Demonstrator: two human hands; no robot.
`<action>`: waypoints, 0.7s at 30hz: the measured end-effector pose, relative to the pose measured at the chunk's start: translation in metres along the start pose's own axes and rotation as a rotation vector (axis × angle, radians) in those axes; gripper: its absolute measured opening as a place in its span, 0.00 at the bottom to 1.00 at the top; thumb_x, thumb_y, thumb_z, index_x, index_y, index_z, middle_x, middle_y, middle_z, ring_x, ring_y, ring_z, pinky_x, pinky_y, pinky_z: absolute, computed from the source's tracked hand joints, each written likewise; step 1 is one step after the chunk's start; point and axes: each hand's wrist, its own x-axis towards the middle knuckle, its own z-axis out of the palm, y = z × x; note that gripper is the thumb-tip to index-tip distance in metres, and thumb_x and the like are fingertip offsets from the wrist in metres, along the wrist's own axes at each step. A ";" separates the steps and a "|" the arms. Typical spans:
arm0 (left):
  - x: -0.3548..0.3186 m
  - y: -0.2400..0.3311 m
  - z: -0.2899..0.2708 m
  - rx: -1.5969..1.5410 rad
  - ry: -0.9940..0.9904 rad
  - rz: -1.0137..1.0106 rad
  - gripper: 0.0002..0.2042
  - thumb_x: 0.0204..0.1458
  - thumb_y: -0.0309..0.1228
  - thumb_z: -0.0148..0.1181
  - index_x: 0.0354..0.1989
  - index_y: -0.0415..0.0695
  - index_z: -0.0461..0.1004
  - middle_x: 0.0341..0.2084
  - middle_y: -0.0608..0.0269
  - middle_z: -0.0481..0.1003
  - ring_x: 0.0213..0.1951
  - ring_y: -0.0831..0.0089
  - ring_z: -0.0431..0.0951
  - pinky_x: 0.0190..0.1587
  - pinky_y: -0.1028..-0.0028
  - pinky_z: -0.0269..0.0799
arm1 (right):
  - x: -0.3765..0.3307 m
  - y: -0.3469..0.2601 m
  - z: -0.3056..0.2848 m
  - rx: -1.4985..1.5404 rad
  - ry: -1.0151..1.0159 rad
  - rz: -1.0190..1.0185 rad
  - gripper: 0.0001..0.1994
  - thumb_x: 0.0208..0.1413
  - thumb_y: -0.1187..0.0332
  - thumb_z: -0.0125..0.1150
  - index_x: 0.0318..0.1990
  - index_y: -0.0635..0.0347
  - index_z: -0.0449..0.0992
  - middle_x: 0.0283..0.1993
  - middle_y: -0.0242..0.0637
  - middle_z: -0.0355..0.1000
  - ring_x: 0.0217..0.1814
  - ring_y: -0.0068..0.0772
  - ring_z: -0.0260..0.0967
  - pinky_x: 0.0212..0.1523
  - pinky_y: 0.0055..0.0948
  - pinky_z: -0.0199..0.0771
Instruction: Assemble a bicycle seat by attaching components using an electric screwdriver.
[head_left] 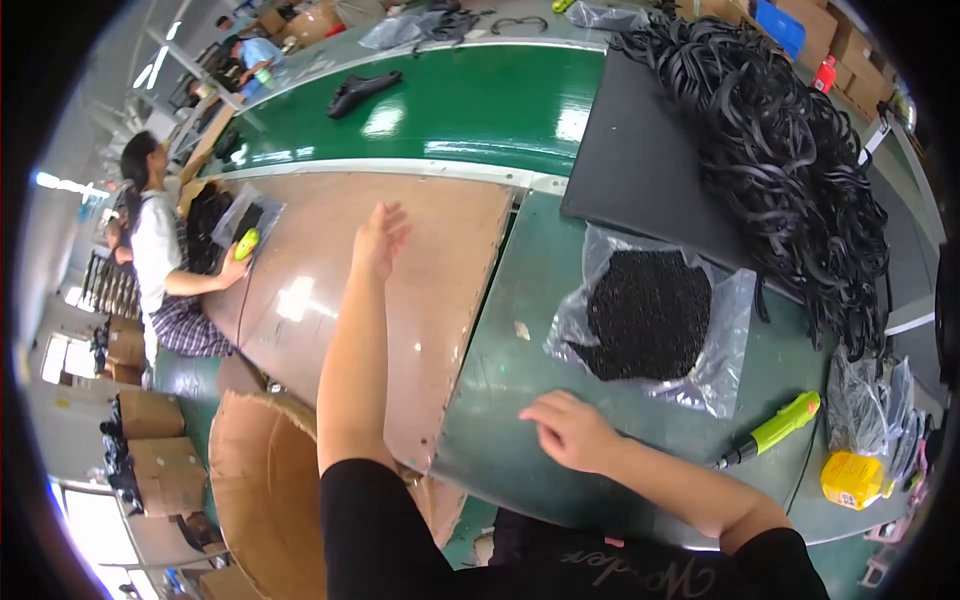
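My left hand (381,240) reaches forward over the brown tabletop (430,270), fingers apart and nothing visible in them. My right hand (568,430) hovers over the dark green tabletop (490,420) with fingers curled together; whatever may be inside them is hidden. Right of it and farther off lies a clear plastic bag (733,340), spread open beneath a heap of tiny black parts (650,315). A lime-green power screwdriver (785,424) rests at the right, its black tip toward my right forearm. Ahead of my left hand, a black moulded part (360,93) lies on the green conveyor belt (480,110).
A tangled pile of black strips (770,150) covers much of a black board (630,150) at far right. A yellow container (852,480) sits at the right edge. An open cardboard box (260,490) stands left of me. A co-worker (160,240) at left holds another green tool (246,245).
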 end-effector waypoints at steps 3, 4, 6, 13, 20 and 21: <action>0.106 0.011 0.007 -0.022 0.142 -0.010 0.24 0.59 0.47 0.47 0.55 0.41 0.67 0.49 0.54 0.70 0.40 0.66 0.74 0.39 0.71 0.70 | 0.059 0.008 0.011 0.025 -0.055 -0.178 0.19 0.44 0.76 0.57 0.48 0.60 0.70 0.51 0.43 0.67 0.51 0.46 0.66 0.49 0.37 0.68; 0.135 0.010 0.019 0.057 0.204 -0.002 0.24 0.57 0.47 0.49 0.53 0.39 0.68 0.48 0.54 0.71 0.40 0.66 0.75 0.40 0.71 0.70 | 0.067 0.010 0.010 -0.057 -0.018 -0.109 0.21 0.44 0.76 0.57 0.51 0.60 0.68 0.54 0.44 0.64 0.55 0.47 0.63 0.54 0.38 0.65; 0.200 0.023 -0.002 0.418 0.332 0.156 0.24 0.54 0.46 0.54 0.50 0.37 0.70 0.46 0.54 0.73 0.40 0.65 0.75 0.42 0.70 0.70 | 0.071 0.009 0.018 -0.140 -0.113 -0.126 0.28 0.45 0.75 0.58 0.57 0.59 0.64 0.59 0.44 0.60 0.62 0.48 0.58 0.62 0.44 0.58; 0.323 0.029 -0.020 1.054 0.485 0.247 0.24 0.49 0.47 0.59 0.51 0.48 0.69 0.52 0.53 0.68 0.54 0.52 0.66 0.54 0.58 0.65 | 0.085 0.009 0.015 -0.275 -0.127 0.073 0.26 0.45 0.73 0.58 0.57 0.58 0.66 0.60 0.40 0.62 0.61 0.42 0.59 0.59 0.42 0.61; 0.414 0.051 -0.005 1.368 0.555 0.386 0.28 0.48 0.42 0.61 0.59 0.56 0.60 0.59 0.62 0.60 0.58 0.53 0.60 0.54 0.50 0.63 | 0.079 0.004 0.012 -0.385 -0.227 0.317 0.27 0.44 0.66 0.56 0.57 0.51 0.67 0.62 0.31 0.62 0.60 0.34 0.60 0.59 0.39 0.60; 0.453 0.048 -0.046 1.547 0.580 0.569 0.27 0.48 0.41 0.60 0.58 0.56 0.61 0.54 0.60 0.66 0.56 0.53 0.65 0.52 0.48 0.65 | 0.083 0.001 0.014 -0.389 -0.273 0.282 0.28 0.44 0.65 0.56 0.59 0.49 0.66 0.63 0.29 0.60 0.62 0.33 0.59 0.61 0.38 0.58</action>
